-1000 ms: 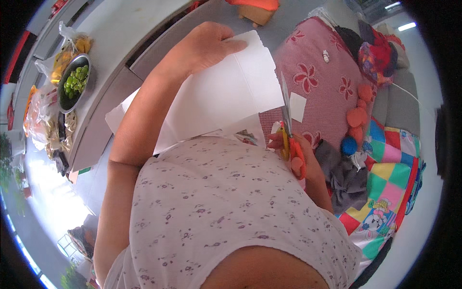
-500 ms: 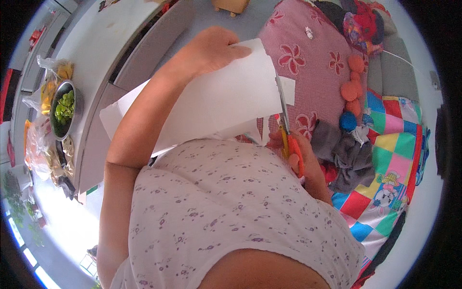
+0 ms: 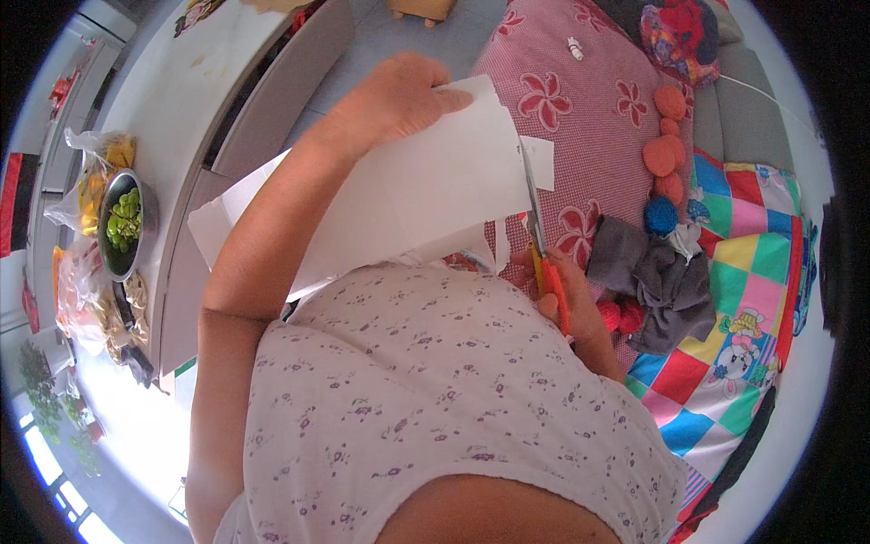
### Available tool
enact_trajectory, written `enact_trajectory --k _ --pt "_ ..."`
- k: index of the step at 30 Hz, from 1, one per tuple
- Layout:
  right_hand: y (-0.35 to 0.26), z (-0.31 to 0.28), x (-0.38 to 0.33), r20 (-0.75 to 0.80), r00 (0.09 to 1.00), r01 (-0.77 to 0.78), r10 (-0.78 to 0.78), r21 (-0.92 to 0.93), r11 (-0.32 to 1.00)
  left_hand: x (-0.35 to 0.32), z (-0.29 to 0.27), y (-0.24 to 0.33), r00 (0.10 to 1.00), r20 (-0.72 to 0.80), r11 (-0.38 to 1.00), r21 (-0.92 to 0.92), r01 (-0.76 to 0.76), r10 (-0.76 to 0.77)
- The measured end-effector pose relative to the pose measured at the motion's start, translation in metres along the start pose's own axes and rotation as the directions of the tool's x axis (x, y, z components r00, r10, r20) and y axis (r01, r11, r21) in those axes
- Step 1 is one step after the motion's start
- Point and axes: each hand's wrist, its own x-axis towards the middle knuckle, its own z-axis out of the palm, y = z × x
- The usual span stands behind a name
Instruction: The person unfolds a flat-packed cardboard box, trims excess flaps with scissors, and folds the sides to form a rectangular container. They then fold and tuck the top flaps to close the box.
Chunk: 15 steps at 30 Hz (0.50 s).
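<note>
While the scissors ran up the right edge of the white sheet, the person held it out over the lap.

The left hand was clamped on the sheet's far top edge, keeping it taut; the right hand was closed through the orange handles, blades along the paper beside the pink flowered cushion. Cutting well here seemingly called for steady tension, with the left fingers kept clear of the blades.
</note>
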Motion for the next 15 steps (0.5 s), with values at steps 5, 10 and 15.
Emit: enact_trajectory --k 5,10,15 --pt "-0.029 0.007 0.004 -0.035 0.999 -0.042 0.036 -0.188 0.981 -0.001 0.003 -0.001 0.999 -0.003 0.995 0.094 0.033 -0.033" --pt "-0.024 0.015 0.005 -0.137 0.988 -0.098 0.068 -0.229 0.968 -0.005 0.003 -0.006 1.0 -0.019 1.0 0.026 0.002 -0.002" --pt "-0.009 0.013 0.009 -0.109 0.993 0.043 -0.056 -0.117 0.992 -0.007 0.002 -0.006 0.999 -0.021 0.999 0.014 0.029 -0.028"
